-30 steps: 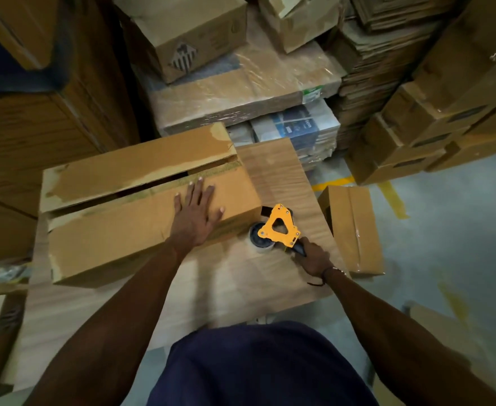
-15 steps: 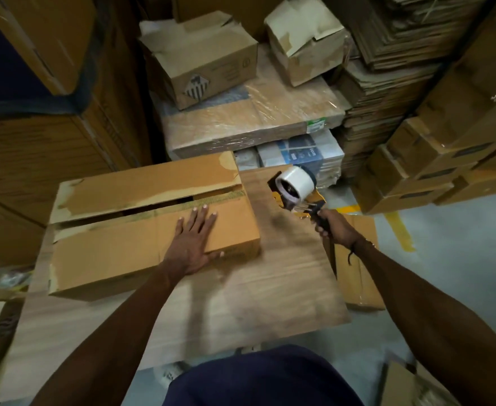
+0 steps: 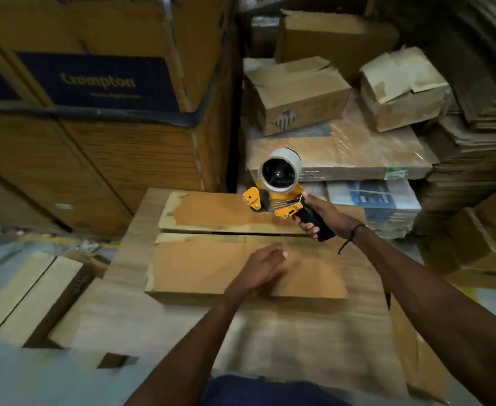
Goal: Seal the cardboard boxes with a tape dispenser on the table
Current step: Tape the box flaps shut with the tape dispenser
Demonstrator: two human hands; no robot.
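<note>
A flat brown cardboard box [image 3: 211, 265] lies on the wooden table [image 3: 299, 341], its two top flaps meeting at a dark seam that runs left to right. My right hand [image 3: 320, 215] grips the black handle of a yellow tape dispenser [image 3: 276, 189] with a white tape roll, held above the box's far right corner. My left hand [image 3: 262, 268] is blurred over the near flap, fingers loosely bent, holding nothing; whether it touches the flap I cannot tell.
Large stacked cartons [image 3: 94, 118] rise at the far left. Small open boxes [image 3: 296, 92] and wrapped flat packs [image 3: 343, 153] stand behind the table. Folded cardboard stacks [image 3: 481, 142] fill the right. More boxes [image 3: 27, 294] lie on the floor at left.
My right hand lifted the tape dispenser off the table and carried it to the box's far right corner. My left hand no longer lies flat on the near flap. The view shifted.
</note>
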